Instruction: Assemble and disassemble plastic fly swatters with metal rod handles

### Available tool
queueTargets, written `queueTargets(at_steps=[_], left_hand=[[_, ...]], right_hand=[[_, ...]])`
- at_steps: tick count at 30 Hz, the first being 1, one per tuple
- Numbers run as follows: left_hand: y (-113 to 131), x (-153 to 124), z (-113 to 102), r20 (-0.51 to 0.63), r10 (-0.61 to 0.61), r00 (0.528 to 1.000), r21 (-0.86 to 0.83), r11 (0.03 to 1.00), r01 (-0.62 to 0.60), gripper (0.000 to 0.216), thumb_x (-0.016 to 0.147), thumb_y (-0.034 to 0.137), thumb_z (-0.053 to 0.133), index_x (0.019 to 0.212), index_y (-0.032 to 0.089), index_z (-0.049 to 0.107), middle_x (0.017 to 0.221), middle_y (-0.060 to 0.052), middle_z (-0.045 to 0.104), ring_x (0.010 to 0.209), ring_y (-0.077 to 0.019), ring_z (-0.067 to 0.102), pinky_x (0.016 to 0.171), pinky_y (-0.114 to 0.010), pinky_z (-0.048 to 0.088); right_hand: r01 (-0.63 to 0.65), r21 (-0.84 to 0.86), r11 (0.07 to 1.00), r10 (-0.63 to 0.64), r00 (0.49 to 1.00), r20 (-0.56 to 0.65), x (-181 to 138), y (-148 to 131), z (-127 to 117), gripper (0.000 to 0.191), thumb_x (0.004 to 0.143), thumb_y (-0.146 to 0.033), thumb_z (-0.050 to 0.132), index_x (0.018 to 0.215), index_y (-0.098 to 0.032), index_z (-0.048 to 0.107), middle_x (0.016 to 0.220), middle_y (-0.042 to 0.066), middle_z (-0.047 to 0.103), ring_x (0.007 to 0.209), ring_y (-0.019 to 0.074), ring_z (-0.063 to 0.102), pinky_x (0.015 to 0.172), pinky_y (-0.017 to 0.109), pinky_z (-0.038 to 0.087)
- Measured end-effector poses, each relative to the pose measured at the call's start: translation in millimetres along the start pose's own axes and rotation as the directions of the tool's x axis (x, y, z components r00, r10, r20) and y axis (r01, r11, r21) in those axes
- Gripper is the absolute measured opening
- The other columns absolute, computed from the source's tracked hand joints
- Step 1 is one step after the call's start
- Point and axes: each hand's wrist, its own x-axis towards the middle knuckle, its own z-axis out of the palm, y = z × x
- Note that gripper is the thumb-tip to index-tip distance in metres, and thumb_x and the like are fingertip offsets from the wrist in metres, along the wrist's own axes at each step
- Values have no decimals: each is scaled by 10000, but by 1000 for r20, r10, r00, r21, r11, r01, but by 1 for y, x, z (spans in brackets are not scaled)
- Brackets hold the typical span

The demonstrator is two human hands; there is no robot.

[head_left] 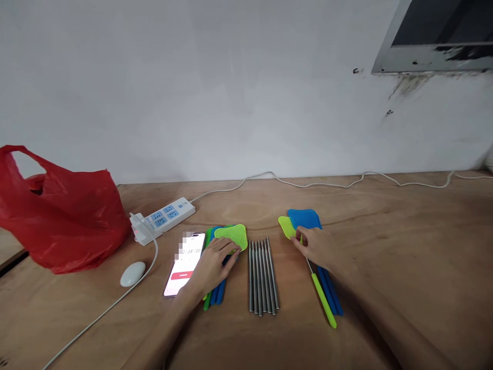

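Note:
My left hand lies over a pile of fly swatters. Its thumb and index fingertips come together at the lower edge of a yellow-green fly swatter on top. Blue and green handles stick out below that hand. My right hand has curled fingers closed at the neck of another yellow-green fly swatter, whose handle points toward me. Beneath and beside it is a blue fly swatter head, with blue handles below. Between my hands lie several metal rods, side by side.
A lit phone lies beside my left wrist. Farther left are a white mouse-shaped object, a white power strip with a plugged-in cable, and a red plastic bag. A white cord runs along the wall on the wooden table.

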Motion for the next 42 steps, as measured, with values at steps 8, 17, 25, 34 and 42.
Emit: queueTargets(at_steps=[8,17,25,34,42], left_hand=[[3,-3,-2,2,-10,1000,-15,1000,10,273,1007,236,411,949,213,677,920,-63,703,866,-223,638,795,-372,502],[3,-4,-2,-19,-12,1000,-39,999,11,270,1013,240,413,946,200,672,916,-68,702,880,-233,638,806,-394,521],[4,-6,-2,-12,-7,1000,-56,998,7,247,1007,227,429,956,202,669,925,-60,703,894,-226,650,846,-396,521],[4,-6,-3,9,-21,1000,-64,998,21,235,1012,226,434,951,199,659,923,-59,693,882,-227,633,819,-386,509],[1,-7,-2,23,-29,999,-70,997,31,220,1012,221,435,953,199,645,925,-56,685,885,-235,624,808,-392,500]], right_hand=[[19,-46,999,-20,1000,-14,-20,-3,5,279,932,-352,513,686,-227,558,587,14,627,568,188,585,521,294,249],[-88,-117,989,69,985,-158,-37,-4,2,204,901,-357,529,751,-219,544,742,69,650,630,233,622,533,302,240],[37,-62,997,-44,992,-118,-37,-17,8,210,938,-344,492,772,-235,562,788,23,656,694,189,631,587,291,353],[52,-51,997,-58,991,-119,-43,-18,12,159,908,-332,528,791,-230,564,947,60,656,733,208,627,605,313,373],[15,-93,996,-20,999,-47,-45,-18,22,130,917,-243,514,797,-212,555,757,42,663,675,219,632,560,301,314]])
